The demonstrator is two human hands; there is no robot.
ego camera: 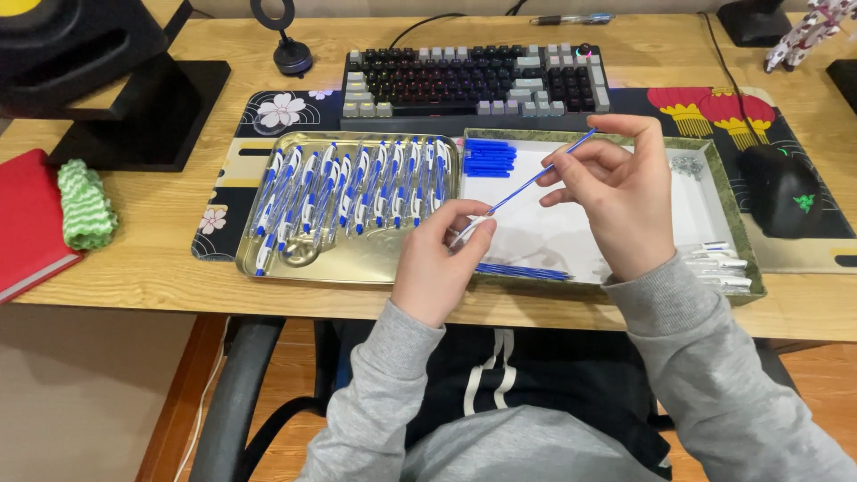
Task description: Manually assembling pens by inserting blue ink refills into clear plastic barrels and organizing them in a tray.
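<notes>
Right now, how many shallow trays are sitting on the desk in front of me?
2: a gold metal tray of blue-and-white pens on the left, and a green-rimmed white tray of pen parts on the right, side by side below the keyboard.

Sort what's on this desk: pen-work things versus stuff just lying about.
In use: left hand on white pen barrel; right hand holding blue refill; gold tray of pens; parts tray; blue caps.
Lying about: keyboard; mouse; red notebook; green cloth.

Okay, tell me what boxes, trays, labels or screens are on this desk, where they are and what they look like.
Gold metal tray, left of the hands: rectangular, full of blue-and-white pens.
Shallow box, right of it: green rim, white inside, holds blue pen parts.
Screens or labels: none visible.
</notes>
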